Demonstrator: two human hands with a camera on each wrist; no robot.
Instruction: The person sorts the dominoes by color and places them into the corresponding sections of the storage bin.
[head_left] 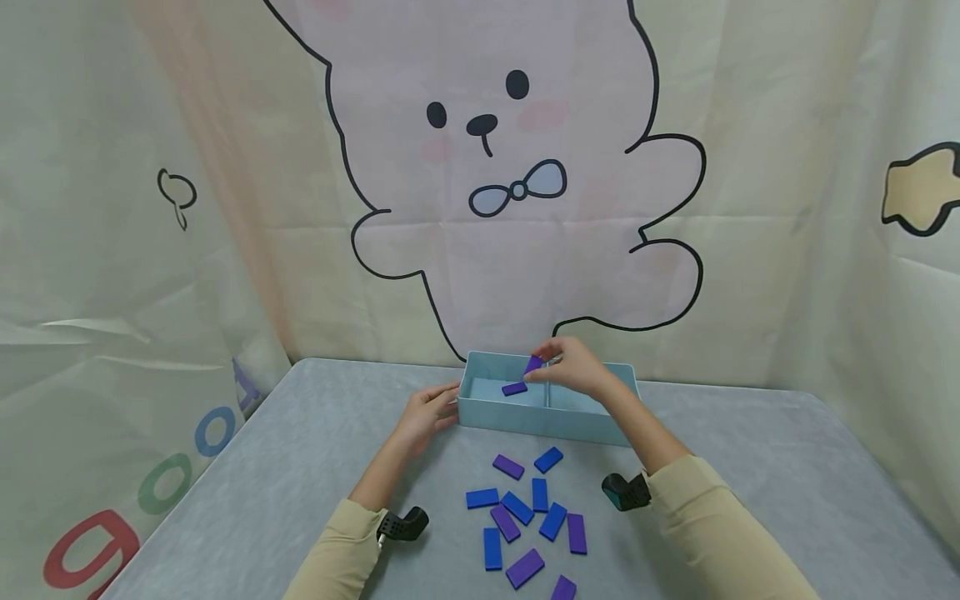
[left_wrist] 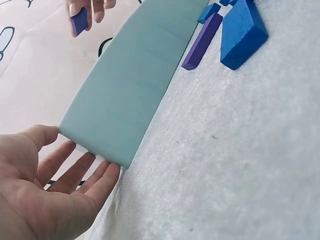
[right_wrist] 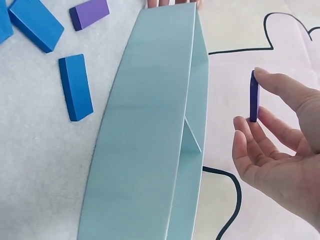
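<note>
Over the left compartment of a light blue divided box (head_left: 577, 423), my right hand (head_left: 576, 368) pinches a purple block (head_left: 533, 364) between thumb and fingertips. In the right wrist view that held block (right_wrist: 254, 96) stands on edge, above the level of the box rim. Another purple block (head_left: 514, 388) lies inside the left compartment. At the box's left end, my left hand (head_left: 425, 417) rests its fingertips and thumb against the end wall, as the left wrist view also shows; its fingers (left_wrist: 67, 172) are only slightly bent and spread along that wall.
Several blue blocks (head_left: 492, 549) and purple blocks (head_left: 525, 568) lie scattered on the grey cloth-covered table (head_left: 337, 400) in front of the box. A curtain with a printed bear (head_left: 487, 242) hangs right behind the table's back edge.
</note>
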